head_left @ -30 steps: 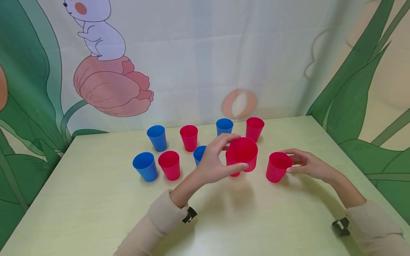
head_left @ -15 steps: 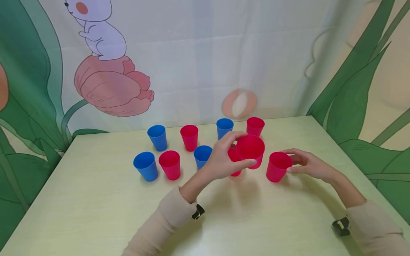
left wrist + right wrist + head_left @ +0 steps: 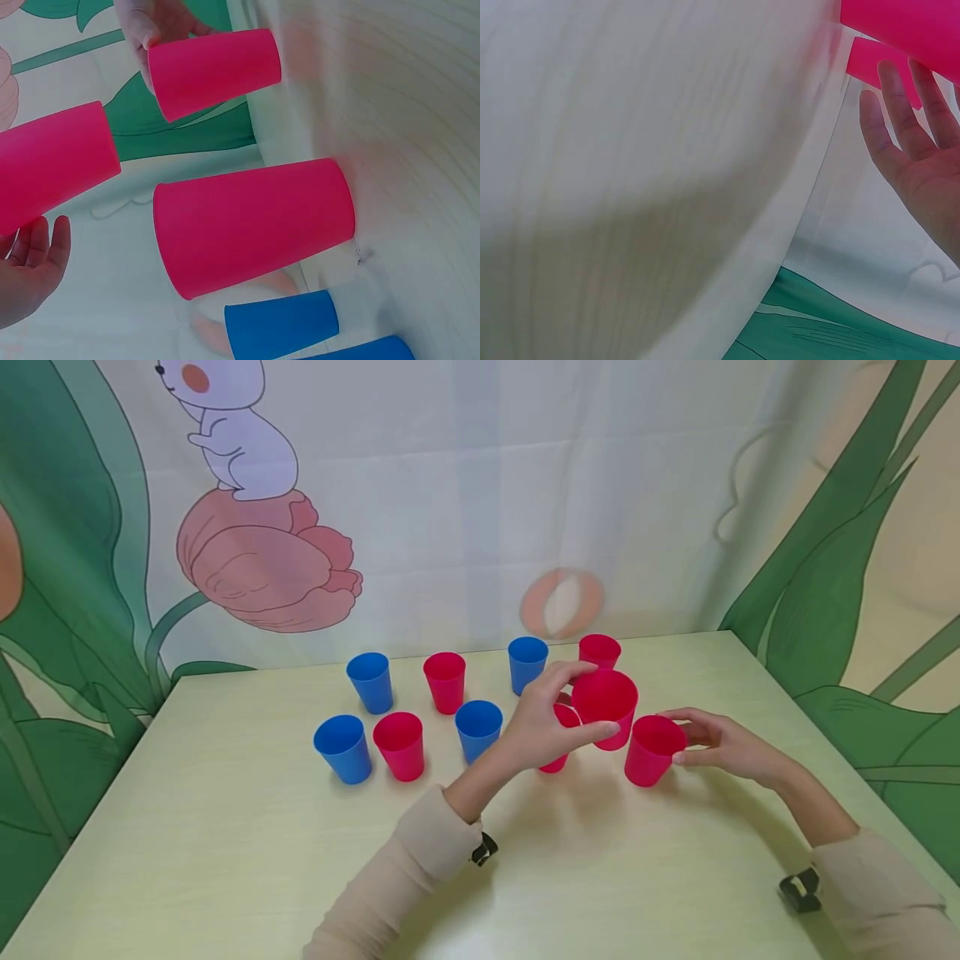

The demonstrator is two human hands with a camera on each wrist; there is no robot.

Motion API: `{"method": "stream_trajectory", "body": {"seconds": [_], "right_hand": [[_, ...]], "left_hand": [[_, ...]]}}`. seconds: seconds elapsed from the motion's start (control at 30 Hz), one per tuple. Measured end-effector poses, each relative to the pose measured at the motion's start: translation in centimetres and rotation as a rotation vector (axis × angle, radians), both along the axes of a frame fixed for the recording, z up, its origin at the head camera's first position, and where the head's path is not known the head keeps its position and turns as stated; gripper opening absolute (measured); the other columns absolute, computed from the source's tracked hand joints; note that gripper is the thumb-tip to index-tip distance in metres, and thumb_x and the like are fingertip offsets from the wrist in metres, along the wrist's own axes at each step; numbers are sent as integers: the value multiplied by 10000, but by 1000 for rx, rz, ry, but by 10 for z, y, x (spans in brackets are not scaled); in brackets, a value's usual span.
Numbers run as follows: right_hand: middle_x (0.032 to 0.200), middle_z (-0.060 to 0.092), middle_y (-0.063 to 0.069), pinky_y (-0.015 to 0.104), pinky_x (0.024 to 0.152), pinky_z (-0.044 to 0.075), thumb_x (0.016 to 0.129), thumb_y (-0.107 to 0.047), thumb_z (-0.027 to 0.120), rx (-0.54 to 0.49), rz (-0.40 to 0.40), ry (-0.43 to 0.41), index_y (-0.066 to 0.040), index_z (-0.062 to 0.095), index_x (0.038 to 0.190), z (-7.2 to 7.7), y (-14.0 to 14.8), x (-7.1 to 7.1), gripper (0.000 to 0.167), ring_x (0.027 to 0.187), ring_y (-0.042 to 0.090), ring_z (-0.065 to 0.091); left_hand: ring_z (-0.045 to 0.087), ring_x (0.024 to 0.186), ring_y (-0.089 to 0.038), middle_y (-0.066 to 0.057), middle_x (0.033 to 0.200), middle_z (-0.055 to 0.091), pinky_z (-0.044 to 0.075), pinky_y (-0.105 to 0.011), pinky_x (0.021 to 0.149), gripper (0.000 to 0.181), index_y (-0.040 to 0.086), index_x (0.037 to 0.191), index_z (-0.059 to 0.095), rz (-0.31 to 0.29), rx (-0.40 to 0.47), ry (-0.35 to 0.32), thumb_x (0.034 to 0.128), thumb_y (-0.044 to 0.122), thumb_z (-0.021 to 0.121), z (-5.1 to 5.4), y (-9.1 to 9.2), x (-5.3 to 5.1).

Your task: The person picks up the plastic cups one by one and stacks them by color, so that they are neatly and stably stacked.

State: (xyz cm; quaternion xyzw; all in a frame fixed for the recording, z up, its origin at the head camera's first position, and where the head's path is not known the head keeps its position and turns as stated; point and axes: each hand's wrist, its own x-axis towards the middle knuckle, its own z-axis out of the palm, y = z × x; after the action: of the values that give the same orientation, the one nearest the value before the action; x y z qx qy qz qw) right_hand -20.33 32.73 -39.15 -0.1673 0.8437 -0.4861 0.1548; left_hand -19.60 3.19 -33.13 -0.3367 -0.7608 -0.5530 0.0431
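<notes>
The raised red cup (image 3: 606,703), held in the grip of the left hand (image 3: 546,718), has shifted rightward above the counter (image 3: 225,852), narrowing the gap to the second red cup (image 3: 649,760), which the right hand (image 3: 723,747) grips at the counter.

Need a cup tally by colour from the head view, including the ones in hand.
Red cups: 6
Blue cups: 4
Total: 10
</notes>
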Motion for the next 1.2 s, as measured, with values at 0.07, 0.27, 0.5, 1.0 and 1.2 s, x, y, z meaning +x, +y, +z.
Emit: {"method": "stream_trajectory", "body": {"seconds": [0.07, 0.27, 0.5, 1.0, 1.2], "right_hand": [[1242, 481, 207, 355, 783, 501, 795, -146, 691, -5, 5, 2, -48, 398, 1320, 0, 0, 0, 609, 1073, 319, 516], [1241, 488, 202, 368, 786, 499, 798, -144, 687, -1, 8, 17, -56, 396, 1325, 0, 1, 1, 609, 1063, 289, 528], [1241, 485, 201, 367, 792, 495, 814, -148, 671, -3, 11, 12, -57, 391, 1328, -1, 1, 0, 592, 1068, 263, 528], [1227, 480, 246, 319, 770, 506, 825, -112, 653, -10, 10, 10, 4, 351, 1331, 2, -1, 2, 600, 1090, 370, 492], [1167, 539, 177, 313, 759, 513, 819, -105, 662, -17, 19, 33, 7, 380, 1301, 0, 0, 1, 570, 1006, 160, 564]], "left_hand": [[503, 1031, -115, -36, 1202, 507, 489, -188, 722, 670, 88, 1289, 442, 1, -4, 16, 715, 191, 771, -1, 3, -1], [493, 1016, -74, -30, 1188, 515, 471, -170, 744, 656, 82, 1279, 448, 22, -7, 49, 718, 193, 769, -5, 15, -2], [495, 992, -53, -23, 1166, 528, 468, -172, 742, 647, 82, 1271, 448, 60, 35, 67, 723, 211, 765, -10, 29, -5], [478, 985, -26, -15, 1167, 518, 448, -131, 722, 640, 89, 1267, 449, 71, 10, 69, 730, 250, 759, -13, 52, -8], [465, 1017, -21, -7, 1196, 502, 447, -125, 722, 653, 96, 1283, 435, 50, -6, 26, 737, 255, 755, -17, 59, -8]]}}
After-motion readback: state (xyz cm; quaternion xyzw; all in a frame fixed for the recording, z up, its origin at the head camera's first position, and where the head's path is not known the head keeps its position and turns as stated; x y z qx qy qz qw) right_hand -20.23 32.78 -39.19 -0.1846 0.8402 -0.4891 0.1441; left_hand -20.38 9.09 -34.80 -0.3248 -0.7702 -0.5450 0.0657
